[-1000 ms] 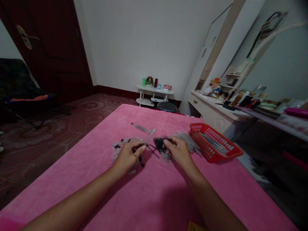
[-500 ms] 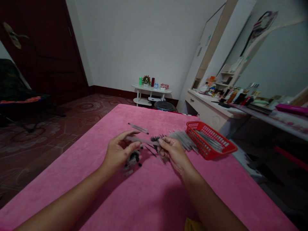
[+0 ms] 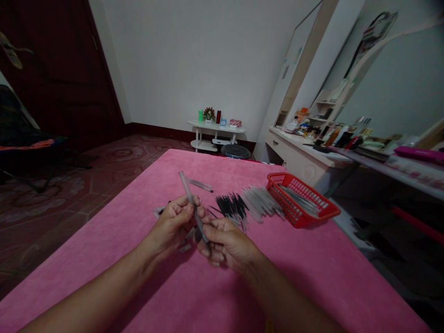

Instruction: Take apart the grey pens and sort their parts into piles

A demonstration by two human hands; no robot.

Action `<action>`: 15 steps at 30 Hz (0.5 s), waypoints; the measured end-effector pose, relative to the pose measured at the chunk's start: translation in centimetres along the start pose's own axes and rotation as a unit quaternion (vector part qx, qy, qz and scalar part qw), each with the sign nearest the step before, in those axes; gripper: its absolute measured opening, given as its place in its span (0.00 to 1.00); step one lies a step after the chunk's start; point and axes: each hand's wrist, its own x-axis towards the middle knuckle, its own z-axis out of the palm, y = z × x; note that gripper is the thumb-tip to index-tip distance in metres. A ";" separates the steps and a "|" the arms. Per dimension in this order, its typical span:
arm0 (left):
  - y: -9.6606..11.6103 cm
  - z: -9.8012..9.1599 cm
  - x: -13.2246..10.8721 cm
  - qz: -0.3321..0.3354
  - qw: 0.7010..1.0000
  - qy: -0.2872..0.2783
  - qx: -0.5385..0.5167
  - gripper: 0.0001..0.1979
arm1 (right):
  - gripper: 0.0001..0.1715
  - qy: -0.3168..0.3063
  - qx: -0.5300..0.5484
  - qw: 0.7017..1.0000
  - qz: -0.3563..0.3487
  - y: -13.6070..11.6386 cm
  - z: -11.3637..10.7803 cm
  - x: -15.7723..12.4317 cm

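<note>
**Both hands on one tube, now raised**

The tube (image 3: 186, 188) is held above the near middle of the bench (image 3: 312, 277), tilted with its free end up and away. Half a second earlier it lay nearly level, farther out over the pile (image 3: 231, 206). The left hand (image 3: 175, 221) has its fingers (image 3: 189, 209) clamped on the middle of the tube. The right hand (image 3: 227, 244), drawn back from the pile, pinches the lower end. A red basket (image 3: 302, 206) stands right of the pile on the pink cover. Beyond are a dark door (image 3: 52, 69), a white side table (image 3: 217, 132) and a dresser (image 3: 301, 155).
</note>
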 end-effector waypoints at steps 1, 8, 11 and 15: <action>0.0 0.1 0.0 -0.007 1.000 0.002 0.001 0.14 | 0.24 0.006 -0.019 1.000 -0.013 0.1 -0.1 0.1; -0.7 -0.3 0.3 0.013 0.998 0.041 0.038 0.13 | 0.22 0.125 -0.282 0.946 -0.095 -0.5 -0.3 0.1; -1.2 -0.6 0.5 0.031 0.995 0.073 0.054 0.13 | 0.17 0.181 -0.442 0.862 -0.170 -0.9 -0.1 -0.2; -1.4 -0.4 0.6 0.049 0.992 0.101 0.059 0.14 | 0.11 0.204 -0.484 0.820 -0.229 -0.6 0.2 -0.2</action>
